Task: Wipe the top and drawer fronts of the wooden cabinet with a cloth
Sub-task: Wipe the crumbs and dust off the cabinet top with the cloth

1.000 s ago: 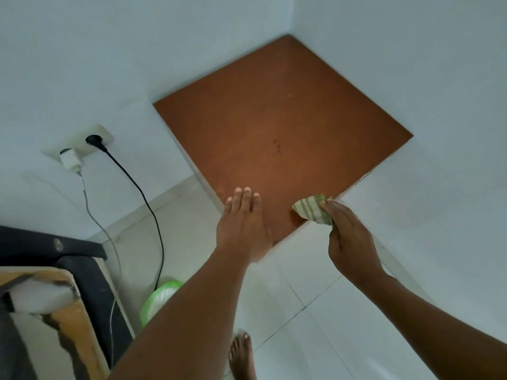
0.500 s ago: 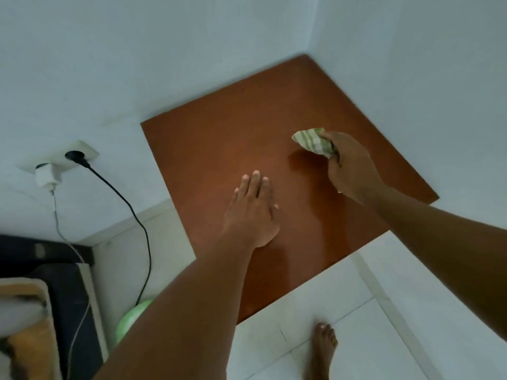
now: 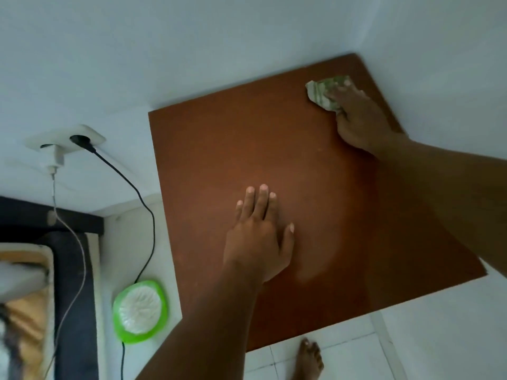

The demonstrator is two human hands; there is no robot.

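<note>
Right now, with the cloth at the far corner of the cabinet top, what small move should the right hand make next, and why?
Probably draw the cloth back along the cabinet top toward the near edge. The right hand holds it at the far corner, where the walls meet, so nothing lies beyond; the left hand rests flat mid-top, out of that path.

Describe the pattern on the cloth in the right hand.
The cloth is white with green stripes; head view, slightly blurred.

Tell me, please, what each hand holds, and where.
The right hand grips the crumpled green-and-white striped cloth by its near end; the left hand holds nothing.
</note>
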